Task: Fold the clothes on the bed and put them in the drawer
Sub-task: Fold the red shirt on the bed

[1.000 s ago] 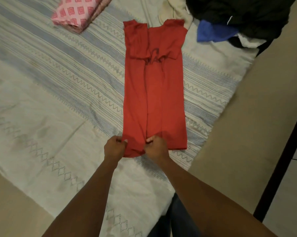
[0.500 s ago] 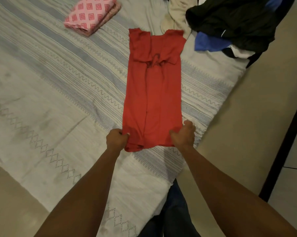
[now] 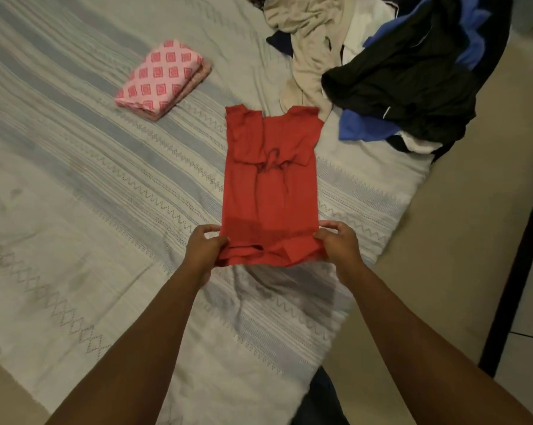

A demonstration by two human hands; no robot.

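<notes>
pinching the near hem corners of the red shirt [image 3: 271, 185] on the bed [image 3: 75, 240], left hand [image 3: 205, 253] and right hand [image 3: 339, 243] are gripping with fingers [image 3: 329, 228] curled tight. likely doing the halving fold; next is carrying hem far to collar, edges aligned.

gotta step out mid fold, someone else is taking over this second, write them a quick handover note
Left hand grips the near-left corner of the red garment. Right hand grips the near-right corner. The near hem is raised off the bed; the rest lies flat with its sides folded in.
Done: a pink patterned cloth lies folded at the far left.
To do: fold the red garment end to end, fold the pile of loose clothes at the far right, then put everything in the drawer, which is not in view.
</notes>
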